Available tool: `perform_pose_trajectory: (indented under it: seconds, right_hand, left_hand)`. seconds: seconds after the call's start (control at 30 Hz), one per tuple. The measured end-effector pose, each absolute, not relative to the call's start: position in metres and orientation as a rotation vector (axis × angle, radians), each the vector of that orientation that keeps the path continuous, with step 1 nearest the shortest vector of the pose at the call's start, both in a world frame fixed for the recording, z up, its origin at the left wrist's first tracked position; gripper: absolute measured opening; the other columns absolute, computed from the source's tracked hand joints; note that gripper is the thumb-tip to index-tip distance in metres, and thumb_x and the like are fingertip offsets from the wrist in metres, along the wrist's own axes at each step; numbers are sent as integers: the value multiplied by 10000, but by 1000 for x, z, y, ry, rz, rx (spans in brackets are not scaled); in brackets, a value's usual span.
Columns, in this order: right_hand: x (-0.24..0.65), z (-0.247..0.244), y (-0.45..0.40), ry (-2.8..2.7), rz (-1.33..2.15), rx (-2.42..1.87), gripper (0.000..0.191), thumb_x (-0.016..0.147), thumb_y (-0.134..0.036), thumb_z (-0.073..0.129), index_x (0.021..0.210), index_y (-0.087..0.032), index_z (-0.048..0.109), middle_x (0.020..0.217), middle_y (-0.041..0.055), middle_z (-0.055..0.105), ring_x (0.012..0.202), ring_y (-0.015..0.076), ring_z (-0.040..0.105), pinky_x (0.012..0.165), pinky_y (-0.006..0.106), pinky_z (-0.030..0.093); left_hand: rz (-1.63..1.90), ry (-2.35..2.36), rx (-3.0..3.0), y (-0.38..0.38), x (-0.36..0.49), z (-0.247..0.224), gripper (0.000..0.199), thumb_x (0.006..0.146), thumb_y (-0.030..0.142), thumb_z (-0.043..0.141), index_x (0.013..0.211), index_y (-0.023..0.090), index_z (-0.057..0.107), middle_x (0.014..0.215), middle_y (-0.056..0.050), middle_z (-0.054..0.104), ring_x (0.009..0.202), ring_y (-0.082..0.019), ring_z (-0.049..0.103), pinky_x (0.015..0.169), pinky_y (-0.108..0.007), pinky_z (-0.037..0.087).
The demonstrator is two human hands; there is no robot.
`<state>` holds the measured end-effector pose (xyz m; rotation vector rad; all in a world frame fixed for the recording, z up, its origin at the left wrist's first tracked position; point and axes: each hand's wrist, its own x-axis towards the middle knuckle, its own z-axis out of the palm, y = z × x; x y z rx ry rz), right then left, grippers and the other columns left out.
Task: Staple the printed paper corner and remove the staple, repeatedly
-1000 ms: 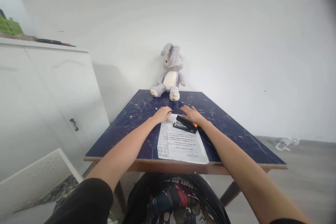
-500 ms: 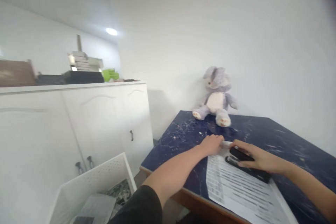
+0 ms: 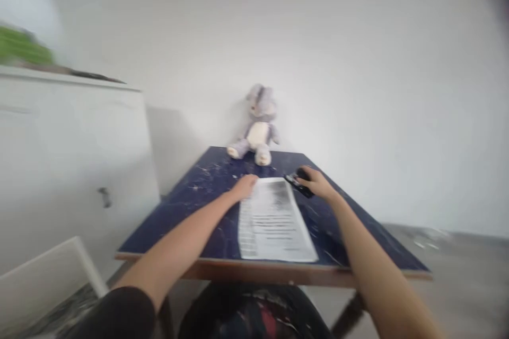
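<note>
Printed paper sheets lie on the dark blue marbled table, a grey picture block near their top. My left hand is closed at the top left corner of the paper, its fingertips partly hidden and blurred. To the right of the sheets, my right hand grips a black stapler around its body. The front end of the stapler points toward the paper's top right corner, just above or at the table surface; I cannot tell which.
A grey and cream plush toy sits against the wall at the table's far end. White cabinets stand at left, with a white basket below them. A black seat is under the near table edge.
The view has turned to the right, so the table now sits in the middle. My right hand has carried the stapler off the paper to its right side. My left hand stays at the paper's corner.
</note>
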<state>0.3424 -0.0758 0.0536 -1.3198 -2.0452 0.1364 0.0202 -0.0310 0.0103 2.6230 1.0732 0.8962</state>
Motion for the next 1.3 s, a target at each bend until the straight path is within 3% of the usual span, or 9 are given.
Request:
perform_pose_trajectory:
  seconds: [0.13, 0.57, 0.8, 1.1, 1.3]
  right_hand:
    - [359, 46, -83, -2116, 101, -1457, 317, 843, -369, 620, 1116, -214, 662, 983, 80, 748, 906, 282, 679, 839, 380, 507]
    - [364, 43, -92, -2249, 274, -1425, 298, 771, -260, 676, 1052, -175, 727, 1059, 80, 752, 955, 264, 670, 896, 357, 499]
    - [360, 50, -98, -2382, 532, -1213, 324, 798, -303, 690, 1099, -195, 742, 1106, 47, 747, 989, 253, 673, 932, 357, 494]
    - [353, 46, -96, -2388, 568, -1162, 331, 788, -278, 695, 1100, -178, 740, 1083, 56, 746, 988, 252, 675, 926, 354, 496]
    - [340, 48, -100, -2407, 486, -1117, 369, 927, -502, 634, 1078, -184, 747, 1089, 76, 752, 993, 257, 681, 923, 349, 486]
  left_hand:
    - [983, 1171, 2541, 3, 23, -13, 365, 1003, 180, 371, 1113, 178, 719, 1101, -114, 691, 1065, -263, 607, 1055, -460, 460]
    - [1121, 1120, 2558, 3, 20, -11, 283, 1030, 193, 348, 1006, 209, 630, 1023, -80, 649, 996, -260, 553, 956, -406, 441]
    - [1115, 1091, 2589, 2, 22, -9, 258, 1051, 232, 362, 975, 217, 609, 1008, -78, 650, 979, -262, 551, 922, -405, 430]
    - [1095, 1080, 2608, 8, 23, -16, 291, 1065, 250, 350, 984, 212, 627, 1002, -73, 654, 972, -249, 561, 925, -404, 436]
    - [1099, 1049, 2605, 7, 24, -17, 307, 1072, 273, 343, 986, 212, 631, 1003, -73, 657, 983, -246, 571, 931, -404, 440]
